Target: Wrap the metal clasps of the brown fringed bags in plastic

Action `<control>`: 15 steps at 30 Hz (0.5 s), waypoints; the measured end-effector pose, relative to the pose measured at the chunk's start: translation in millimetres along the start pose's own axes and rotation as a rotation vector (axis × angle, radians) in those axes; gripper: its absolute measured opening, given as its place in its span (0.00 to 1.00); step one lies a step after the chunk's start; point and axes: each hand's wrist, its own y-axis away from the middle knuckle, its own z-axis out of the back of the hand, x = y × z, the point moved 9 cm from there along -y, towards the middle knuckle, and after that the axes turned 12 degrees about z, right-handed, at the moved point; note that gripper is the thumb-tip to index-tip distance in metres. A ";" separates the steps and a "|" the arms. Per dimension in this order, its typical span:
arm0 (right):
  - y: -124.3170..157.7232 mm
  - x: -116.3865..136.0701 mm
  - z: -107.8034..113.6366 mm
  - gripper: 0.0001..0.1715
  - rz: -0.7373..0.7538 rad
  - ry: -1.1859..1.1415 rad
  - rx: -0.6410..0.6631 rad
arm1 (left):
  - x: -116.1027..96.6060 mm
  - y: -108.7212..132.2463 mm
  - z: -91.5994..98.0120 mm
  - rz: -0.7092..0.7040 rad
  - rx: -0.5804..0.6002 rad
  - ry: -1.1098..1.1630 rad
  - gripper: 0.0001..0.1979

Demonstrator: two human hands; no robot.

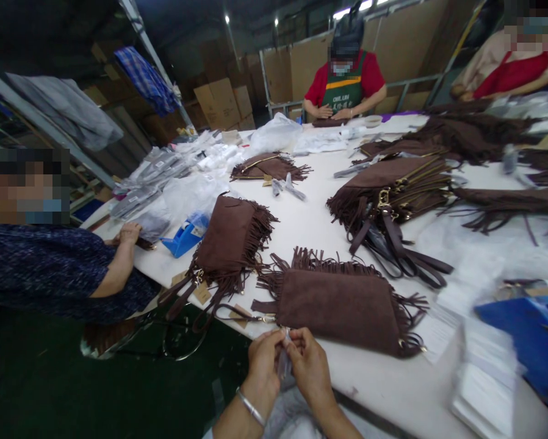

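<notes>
Both forearms are seen bare, angled inward from the lower edge of the view. The left hand (263,360) and the right hand (309,364) are held close together, backs turned up, fingers curled, thumbs and fingertips pinched shut and all but touching each other.

This is a workshop where bags get made ready and packed. A big white table (310,225) fills the room, and many soft brown bags with fringes (347,305) lie all over it, some in piles. People sit and stand around it working, one in a green apron (345,91). Clear plastic wrapping bags (276,131) and small tan paper tags (202,294) lie about. Brown cardboard boxes (219,103) are stacked at the back beside tall cardboard sheets (301,61). Small bright lamps (227,19) hang from the dark ceiling.
</notes>
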 end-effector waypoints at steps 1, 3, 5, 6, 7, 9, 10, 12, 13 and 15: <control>0.1 -1.2 0.1 0.08 -0.007 -0.022 -0.002 | -0.6 -1.3 0.1 -0.007 0.012 -0.002 0.09; 0.4 -4.7 -0.4 0.09 -0.030 -0.075 -0.004 | -0.9 -4.2 0.3 -0.013 0.037 -0.012 0.09; 0.8 -8.9 -1.2 0.10 -0.060 -0.135 -0.006 | 1.0 -7.2 1.0 0.005 0.051 -0.028 0.08; 1.1 -11.0 -1.5 0.11 -0.076 -0.163 -0.010 | 2.1 -8.6 1.1 0.016 0.058 -0.036 0.08; 1.3 -12.8 -1.7 0.12 -0.091 -0.189 -0.014 | 3.2 -9.8 1.3 0.026 0.064 -0.040 0.08; 1.9 -16.1 -1.3 0.14 -0.116 -0.224 -0.028 | 5.2 -12.3 2.3 0.045 0.069 -0.031 0.08; 2.3 -17.9 -1.2 0.14 -0.129 -0.236 -0.033 | 6.2 -13.6 2.8 0.054 0.073 -0.023 0.08; 3.4 -22.0 -1.8 0.15 -0.158 -0.262 -0.039 | 8.8 -16.4 4.1 0.085 0.081 -0.017 0.08; 4.1 -24.4 -2.3 0.16 -0.174 -0.281 -0.041 | 10.6 -17.7 5.0 0.108 0.082 -0.023 0.08; 5.8 -29.0 -3.8 0.18 -0.209 -0.329 -0.042 | 14.1 -19.0 7.0 0.166 0.086 -0.048 0.08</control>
